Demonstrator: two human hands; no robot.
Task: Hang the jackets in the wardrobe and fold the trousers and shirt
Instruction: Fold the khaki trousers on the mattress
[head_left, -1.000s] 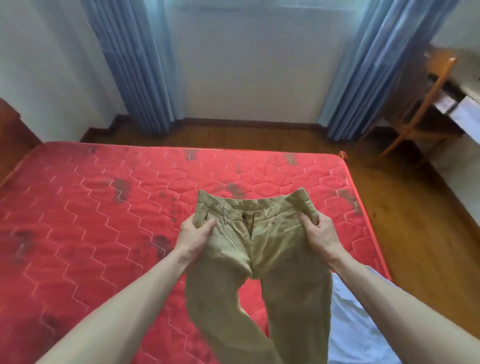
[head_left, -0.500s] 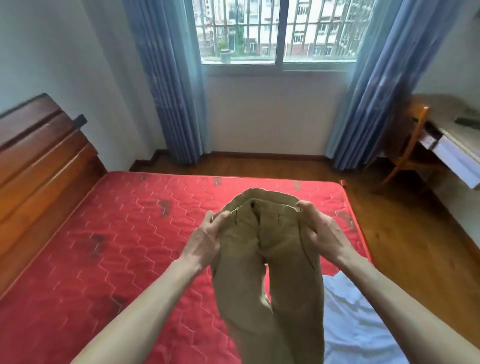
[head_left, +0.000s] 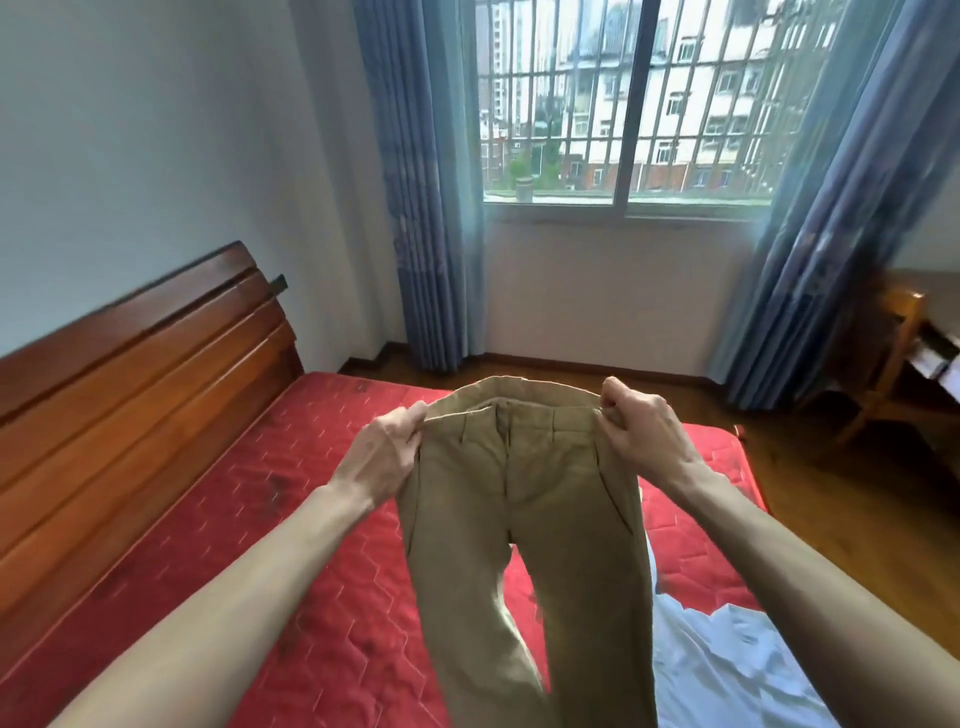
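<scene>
Left hand: my left hand (head_left: 387, 457) pinches the waistband corner on its side, fingers curled round the cloth; the fingertips are tucked behind the fabric and I cannot see them.
Right hand: my right hand (head_left: 641, 434) grips the opposite waistband corner, knuckles up, fingers folded over the band; the thumb is hidden.
Hands together or apart: I hold them apart, the waistband stretched between them.
Trousers: the khaki trousers (head_left: 524, 525) hang from my hands above the bed, front side toward me, fly and pocket slits showing; both legs drop down and are cut off by the lower edge of the view, so I cannot tell whether the hems touch the bed.
Bed: the red quilted mattress (head_left: 291, 499) lies under the trousers, its middle covered by them; the wooden headboard (head_left: 135, 384) runs along its left edge.
Shirt: a white garment (head_left: 727, 665), probably the shirt, lies crumpled near the bed's right edge, partly behind my right forearm and one trouser leg, and cut off below.
Room: barred window (head_left: 623, 98) between blue curtains (head_left: 421, 197); a wooden chair (head_left: 888, 364) at the right, only partly in view.
</scene>
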